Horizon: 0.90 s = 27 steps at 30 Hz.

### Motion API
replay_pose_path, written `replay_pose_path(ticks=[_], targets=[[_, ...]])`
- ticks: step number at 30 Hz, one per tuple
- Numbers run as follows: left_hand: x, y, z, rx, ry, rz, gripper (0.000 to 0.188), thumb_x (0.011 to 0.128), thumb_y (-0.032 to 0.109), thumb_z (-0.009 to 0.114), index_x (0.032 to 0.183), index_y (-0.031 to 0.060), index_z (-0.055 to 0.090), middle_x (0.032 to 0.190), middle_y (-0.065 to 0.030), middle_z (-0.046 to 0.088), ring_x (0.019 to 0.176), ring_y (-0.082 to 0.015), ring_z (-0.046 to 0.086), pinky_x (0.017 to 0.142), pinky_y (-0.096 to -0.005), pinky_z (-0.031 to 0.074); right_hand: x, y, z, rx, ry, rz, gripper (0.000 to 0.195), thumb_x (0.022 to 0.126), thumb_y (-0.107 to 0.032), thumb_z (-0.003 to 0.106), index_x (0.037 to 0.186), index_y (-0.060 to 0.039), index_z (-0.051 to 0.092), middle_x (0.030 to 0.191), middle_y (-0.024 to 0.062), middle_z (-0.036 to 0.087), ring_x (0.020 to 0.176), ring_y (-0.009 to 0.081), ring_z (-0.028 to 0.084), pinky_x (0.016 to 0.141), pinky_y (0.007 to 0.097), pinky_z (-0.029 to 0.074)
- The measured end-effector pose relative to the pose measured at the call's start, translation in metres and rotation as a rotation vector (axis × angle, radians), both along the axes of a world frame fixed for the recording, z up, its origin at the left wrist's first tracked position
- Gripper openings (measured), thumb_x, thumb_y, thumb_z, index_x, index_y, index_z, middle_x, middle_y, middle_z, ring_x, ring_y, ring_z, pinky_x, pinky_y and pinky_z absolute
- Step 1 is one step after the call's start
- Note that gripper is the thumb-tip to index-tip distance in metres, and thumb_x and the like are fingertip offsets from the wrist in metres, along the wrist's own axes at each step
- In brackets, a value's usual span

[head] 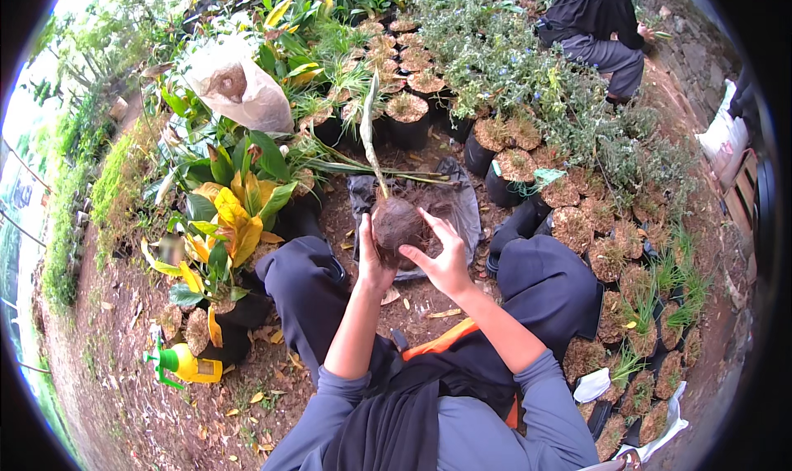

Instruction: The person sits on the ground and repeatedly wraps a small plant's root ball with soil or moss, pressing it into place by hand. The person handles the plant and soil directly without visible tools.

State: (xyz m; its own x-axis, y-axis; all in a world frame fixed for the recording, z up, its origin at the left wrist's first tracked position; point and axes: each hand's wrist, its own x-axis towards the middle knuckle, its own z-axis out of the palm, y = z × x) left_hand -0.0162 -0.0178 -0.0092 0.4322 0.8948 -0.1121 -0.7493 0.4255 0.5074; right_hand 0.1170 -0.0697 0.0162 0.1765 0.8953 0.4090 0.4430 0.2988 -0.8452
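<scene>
Between my hands is a round root ball wrapped in dark brown fibre (396, 223), with one long stiff mottled leaf (369, 131) standing up from its top. My left hand (377, 264) cups the ball's left side and lower edge. From the right, my right hand (447, 260) presses it with thumb and fingertips, fingers spread. Below lies a grey plastic sheet (467, 208) on the soil, with loose brown fibre (440, 200) on it. Long narrow cut leaves (396, 173) lie across the sheet's far side.
Black pots topped with brown fibre (408, 124) stand ahead and along my right. At left are a yellowing leafy plant (238, 217), an open whitish bag holding fibre (263, 103) and a yellow-green pump sprayer (195, 366). Teal string (544, 179) hangs by one pot. Another person (588, 32) crouches far right.
</scene>
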Motion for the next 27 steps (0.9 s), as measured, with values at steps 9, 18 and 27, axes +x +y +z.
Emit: replay_pose_path(ticks=[9,18,27], targets=[[0.006,-0.005,-0.001,-0.083,-0.071,0.050,0.042,0.093,0.036,0.054,0.124,0.0066,0.052,0.118,-0.0112,0.061,0.107,-0.0237,0.060,0.094,-0.0399,0.049,-0.011,0.003,0.015,0.104,-0.195,0.048,0.069,0.078,-0.038,0.074,0.132,-0.0021,0.051,0.132,0.0168,0.054,0.123,0.0321,0.050,0.109,0.0562,0.023],[0.010,-0.002,-0.009,-0.141,-0.088,0.059,0.043,0.092,0.038,0.055,0.122,0.0072,0.054,0.116,-0.0106,0.062,0.105,-0.0232,0.061,0.093,-0.0407,0.049,-0.011,0.006,0.014,0.019,-0.143,0.117,0.066,0.083,-0.030,0.069,0.138,-0.0018,0.044,0.139,0.0197,0.048,0.130,0.0355,0.043,0.113,0.0455,0.024],[0.009,-0.004,0.003,-0.252,-0.080,0.082,0.050,0.089,0.048,0.055,0.122,0.0094,0.057,0.118,-0.0107,0.063,0.105,-0.0262,0.063,0.094,-0.0416,0.051,-0.027,-0.019,-0.020,0.152,-0.407,0.087,0.084,0.092,-0.050,0.051,0.149,0.0020,0.018,0.154,0.0243,0.018,0.143,0.0375,0.021,0.112,0.0593,0.007]])
